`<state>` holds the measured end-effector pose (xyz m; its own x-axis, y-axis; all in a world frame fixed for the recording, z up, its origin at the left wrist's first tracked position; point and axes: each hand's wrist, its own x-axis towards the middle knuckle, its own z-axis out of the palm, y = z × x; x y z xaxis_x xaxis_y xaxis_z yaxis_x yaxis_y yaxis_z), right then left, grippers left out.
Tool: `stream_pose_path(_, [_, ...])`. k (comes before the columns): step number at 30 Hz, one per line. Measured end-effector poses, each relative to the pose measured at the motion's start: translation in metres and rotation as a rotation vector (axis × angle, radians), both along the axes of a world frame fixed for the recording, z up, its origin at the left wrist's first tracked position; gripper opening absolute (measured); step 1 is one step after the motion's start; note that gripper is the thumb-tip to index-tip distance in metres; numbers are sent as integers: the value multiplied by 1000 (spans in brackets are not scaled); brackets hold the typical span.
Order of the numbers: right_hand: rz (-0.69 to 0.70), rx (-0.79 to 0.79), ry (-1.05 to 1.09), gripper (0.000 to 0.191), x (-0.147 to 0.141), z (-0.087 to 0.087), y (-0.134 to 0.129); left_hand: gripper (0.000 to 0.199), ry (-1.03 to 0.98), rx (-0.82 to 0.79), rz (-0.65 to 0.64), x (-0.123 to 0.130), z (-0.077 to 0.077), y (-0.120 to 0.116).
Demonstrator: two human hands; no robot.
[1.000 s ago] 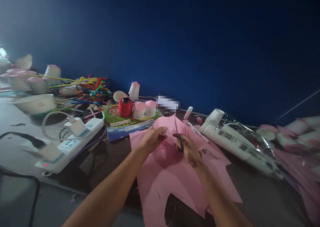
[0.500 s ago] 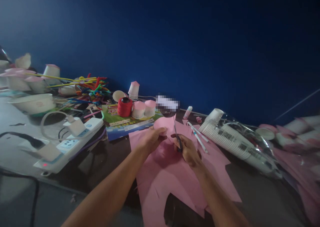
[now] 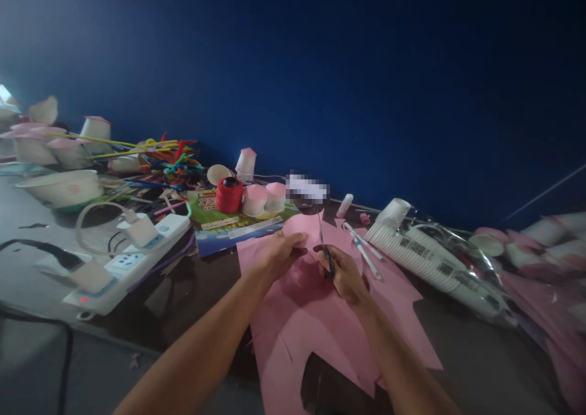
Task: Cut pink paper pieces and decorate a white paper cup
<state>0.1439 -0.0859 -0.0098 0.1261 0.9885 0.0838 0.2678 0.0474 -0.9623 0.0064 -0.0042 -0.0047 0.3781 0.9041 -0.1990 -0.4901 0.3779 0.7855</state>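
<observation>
Between my hands is a piece of pink paper with a rounded upper edge. My left hand pinches its left side, thumb on top. A pair of scissors with dark handles is in my right hand, fingers closed round the handles. The blades point up and away, against the right part of the paper; whether they are apart I cannot tell. Underneath lie larger pink sheets with cut edges. Right of my right hand rest white sticks, and a small glue-stick-like tube stands beyond.
Left stand a white power strip with plugs and cables, a white bowl and a heap of coloured pipe cleaners. A red thread spool sits beside pink-topped cups. Right lies a bagged stack of paper cups.
Almost nothing differs. The view has shifted very slightly, and both hands keep their hold on the paper and the scissors.
</observation>
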Motion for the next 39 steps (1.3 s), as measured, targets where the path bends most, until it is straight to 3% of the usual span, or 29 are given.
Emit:
stream_pose_path(18, [69, -20, 52, 28, 6, -5, 1, 24, 135, 39, -19, -10, 2, 8])
stream_pose_path(28, [78, -87, 14, 33, 4, 10, -5, 20, 186, 54, -39, -20, 11, 12])
stream_pose_path(39, [150, -107, 37, 42, 8, 7, -6, 26, 230, 39, -105, -31, 11, 20])
